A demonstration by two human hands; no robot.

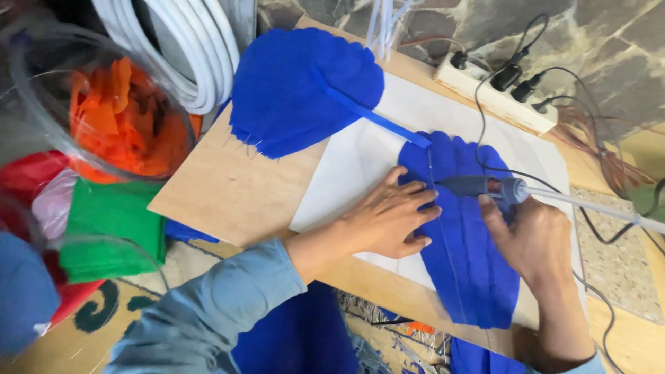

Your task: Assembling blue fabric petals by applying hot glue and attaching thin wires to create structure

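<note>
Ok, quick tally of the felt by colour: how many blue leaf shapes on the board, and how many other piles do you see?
Blue felt leaf shapes on the board: 2 (far leaf, near leaf under the left hand and the right hand)
Green felt stack: 1
Orange felt scraps in a clear container: 1
Total: 4

1. Clear round plastic container, upper left, off the board's edge. It is transparent and tilted toward the camera, with orange scraps inside.
2. Red plastic bag, far left, just below the container; crumpled and partly hidden.
3. Pale pink-white plastic bag, lying against the red bag; contents cannot be made out.
</note>
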